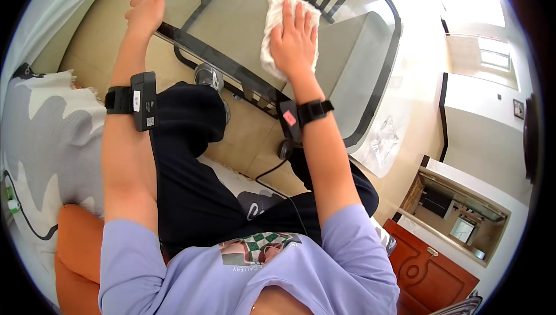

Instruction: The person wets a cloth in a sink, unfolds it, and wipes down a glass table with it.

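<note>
My right hand [294, 46] lies flat with its fingers spread on a white cloth [269, 54]. The cloth is bunched a little around its edges and rests on a glass-topped table [237, 54] with a dark border. My left hand [146, 13] is raised near the table's left corner, thumb stretched out and the other fingers pointing left, partly hidden. Nothing shows in it, and I cannot tell whether it touches the table edge.
Under the glass are dark bars and a tiled floor. A shoe [209, 77] stands beside the table. A black cable [269, 171] crosses my lap. An orange cushion [78, 251] and a grey-white cover [55, 135] lie on my left. A clear plastic thing [382, 144] is right of the table.
</note>
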Demonstrator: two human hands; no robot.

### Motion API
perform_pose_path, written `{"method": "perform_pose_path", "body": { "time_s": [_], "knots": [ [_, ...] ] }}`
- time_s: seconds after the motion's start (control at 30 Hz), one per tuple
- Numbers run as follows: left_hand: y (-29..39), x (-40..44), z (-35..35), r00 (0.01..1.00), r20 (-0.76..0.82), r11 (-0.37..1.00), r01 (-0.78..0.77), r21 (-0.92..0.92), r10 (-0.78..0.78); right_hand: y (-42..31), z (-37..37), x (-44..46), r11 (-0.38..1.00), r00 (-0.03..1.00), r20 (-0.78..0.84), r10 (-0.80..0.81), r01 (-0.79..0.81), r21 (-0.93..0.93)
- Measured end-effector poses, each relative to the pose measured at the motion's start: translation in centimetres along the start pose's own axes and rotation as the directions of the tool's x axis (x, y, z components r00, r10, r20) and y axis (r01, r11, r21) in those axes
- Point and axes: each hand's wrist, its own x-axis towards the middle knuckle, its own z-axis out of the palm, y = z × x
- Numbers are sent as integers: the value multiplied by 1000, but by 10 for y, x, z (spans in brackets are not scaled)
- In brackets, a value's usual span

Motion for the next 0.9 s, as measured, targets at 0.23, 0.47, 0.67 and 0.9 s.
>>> {"method": "perform_pose_path", "body": {
  "time_s": [0.23, 0.47, 0.67, 0.9],
  "knots": [
    [4, -9, -4, 1000, -12, 1000, -9, -18, 9, 21, 15, 71, 996, 996, 39, 82, -81, -50],
    [-10, 4, -8, 1000, 17, 1000, -16, -5, 16, 39, 23, 107, 998, 997, 49, 61, -60, -28],
    [1, -4, -13, 998, 47, 1000, -29, -13, 29, 38, 18, 96, 998, 996, 86, 18, -13, -61],
    [16, -21, -18, 998, 62, 991, -15, -133, 23, 23, 6, 41, 990, 987, 95, -126, 131, -50]
  ]
}}
